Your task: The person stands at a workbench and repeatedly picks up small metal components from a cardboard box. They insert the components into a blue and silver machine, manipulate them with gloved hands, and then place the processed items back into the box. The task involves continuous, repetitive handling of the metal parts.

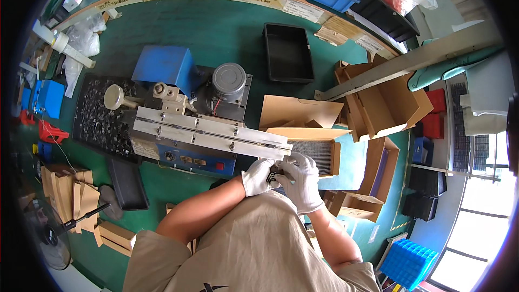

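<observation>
Clock positions read from the hands, twelve straight ahead of the person.

Workbench [216, 21], green-topped: bare stretch at eleven o'clock beyond the machine; near edge hidden by the torso.

Bench machine [199, 158], blue and grey, ten o'clock; red button on its front panel.

Twin-bar silver rail [208, 138], mounted on the machine; its free end overhangs at twelve, just beyond the fingers.

Cardboard carton [336, 157], flap raised, one to two o'clock, close beside the right hand; contains tight dark rows. Pale blue sheet [354, 165] adjoins it, with a bare patch at three.

Rectangular black tray [289, 54], twelve, well apart; a strip of bare green separates it from the machine.

Left hand [258, 178], white-gloved, fingers curled closed on small dark pieces [274, 175].

Right hand [303, 182], white-gloved, fingers bent and closed on the same pieces from the four-o'clock side; contact with the rail cannot be told.

Small dark pieces, between both hands, just below the rail's end; exact kind and count too small to tell.
</observation>
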`<state>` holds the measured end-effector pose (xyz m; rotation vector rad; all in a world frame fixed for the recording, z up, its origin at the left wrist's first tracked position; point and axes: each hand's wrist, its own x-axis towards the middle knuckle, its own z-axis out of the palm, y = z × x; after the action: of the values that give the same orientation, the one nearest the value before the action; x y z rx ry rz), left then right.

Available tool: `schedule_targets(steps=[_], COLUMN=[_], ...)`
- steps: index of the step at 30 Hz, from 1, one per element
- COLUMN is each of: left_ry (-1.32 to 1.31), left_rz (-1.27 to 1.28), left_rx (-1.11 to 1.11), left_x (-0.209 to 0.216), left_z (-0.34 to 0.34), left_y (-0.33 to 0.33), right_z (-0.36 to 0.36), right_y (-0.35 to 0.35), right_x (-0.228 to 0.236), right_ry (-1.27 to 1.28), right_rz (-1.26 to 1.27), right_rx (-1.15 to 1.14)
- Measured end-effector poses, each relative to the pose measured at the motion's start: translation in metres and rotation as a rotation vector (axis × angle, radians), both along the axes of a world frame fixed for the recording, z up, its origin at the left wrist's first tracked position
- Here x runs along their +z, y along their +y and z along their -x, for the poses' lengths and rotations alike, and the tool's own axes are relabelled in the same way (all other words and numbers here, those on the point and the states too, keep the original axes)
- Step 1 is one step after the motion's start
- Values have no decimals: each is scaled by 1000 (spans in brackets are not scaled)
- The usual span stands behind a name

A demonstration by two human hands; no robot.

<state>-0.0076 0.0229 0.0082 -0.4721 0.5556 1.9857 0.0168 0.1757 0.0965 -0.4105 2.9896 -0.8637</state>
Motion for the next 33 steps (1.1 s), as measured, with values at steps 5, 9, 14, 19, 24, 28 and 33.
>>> schedule_targets(steps=[5, 9, 14, 19, 24, 28, 33], left_ry=[108, 80, 64, 106, 52, 106, 646], left_rz=[56, 8, 24, 101, 102, 170, 158], left_rx=[-10, -23, -17, -68, -128, -101, -114], left_x=[-5, 11, 7, 9, 6, 12, 11], left_z=[2, 7, 6, 2, 0, 2, -3], left_y=[3, 3, 4, 1, -3, -1, -10], right_z=[2, 18, 38, 41, 41, 38, 38], right_y=[8, 20, 14, 8, 7, 3, -10], right_x=[-4, 17, 28, 29, 22, 16, 34], right_ry=[-19, 36, 128, 140, 144, 135, 208], right_rz=[260, 225, 35, 3, 103, 146, 236], right_rx=[-54, -105, -38, 11, -15, -45, -66])
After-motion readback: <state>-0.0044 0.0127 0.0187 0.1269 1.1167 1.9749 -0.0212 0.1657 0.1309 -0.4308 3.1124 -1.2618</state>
